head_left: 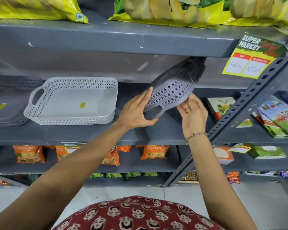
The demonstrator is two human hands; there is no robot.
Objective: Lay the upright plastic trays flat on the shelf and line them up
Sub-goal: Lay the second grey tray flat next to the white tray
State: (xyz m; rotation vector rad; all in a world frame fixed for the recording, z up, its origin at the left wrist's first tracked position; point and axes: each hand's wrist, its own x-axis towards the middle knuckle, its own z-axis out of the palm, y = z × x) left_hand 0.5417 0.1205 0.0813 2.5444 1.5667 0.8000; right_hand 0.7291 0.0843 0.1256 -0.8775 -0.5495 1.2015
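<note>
Both my hands are on one grey tray (170, 92) — it stands tilted on the shelf (90, 133), its top end leaning back and up toward the underside of the shelf above, its handle end low and toward me. My left hand (136, 112) holds it from the left: fingers flat along the latticed side wall, thumb hooked under the handle. My right hand (192, 112) is palm up at the right lower edge, fingers loosely curled against the rim; a ring and a wrist chain show. Whether the right hand truly grips or only steadies, I cannot tell.

To the left, well apart from the held one, a white tray (71, 101) lies flat on the same shelf, opening up, a yellow sticker inside it. Further left another grey tray (7, 107) also lies flat, partly cut off by the frame edge — the two flat ones sit just beside each other.

A price tag (251, 58) hangs from the upper shelf edge at right. Orange packets (154, 152) fill the shelf below.
</note>
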